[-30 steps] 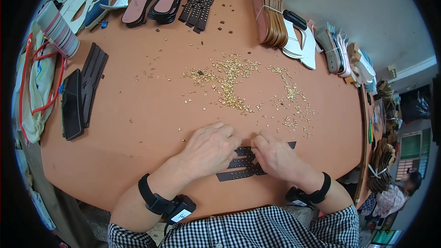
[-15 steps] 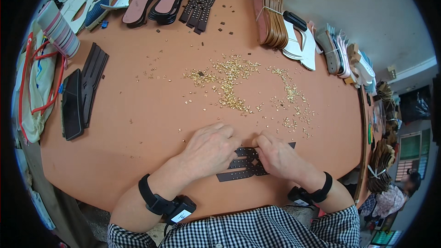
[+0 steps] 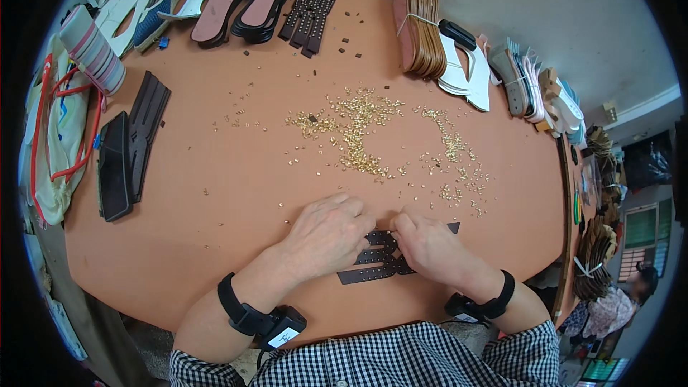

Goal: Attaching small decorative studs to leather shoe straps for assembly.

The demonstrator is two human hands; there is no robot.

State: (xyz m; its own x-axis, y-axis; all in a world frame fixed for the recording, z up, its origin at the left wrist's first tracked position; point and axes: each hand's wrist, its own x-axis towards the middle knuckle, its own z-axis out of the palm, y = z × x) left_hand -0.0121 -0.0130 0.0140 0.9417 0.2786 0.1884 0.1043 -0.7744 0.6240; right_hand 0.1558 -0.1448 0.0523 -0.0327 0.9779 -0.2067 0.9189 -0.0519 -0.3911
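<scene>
A dark brown shoe-upper strap piece (image 3: 370,257) with slits and rows of small studs lies flat near the table's front edge. My left hand (image 3: 331,233) is closed with curled fingers at the strap's upper left, gripping that edge; its fingertips are partly hidden. Over the strap's right half, my right hand (image 3: 430,245) is closed in a pinch at the strap's upper edge. What sits between those fingertips is too small to make out. Beyond both hands spreads a loose scatter of small gold studs (image 3: 358,150).
Pink-topped black soles (image 3: 269,3) and a studded strap stack (image 3: 309,20) stand at the back. A tied sole bundle (image 3: 418,29) and white cutouts (image 3: 464,79) are back right. Plain dark straps (image 3: 145,132) and a black case (image 3: 115,165) lie left, beside a striped roll (image 3: 93,50).
My right hand has shifted slightly to the left along the strap's upper edge, still pinched. My left hand stays nearly where it was, and the strap has barely moved.
</scene>
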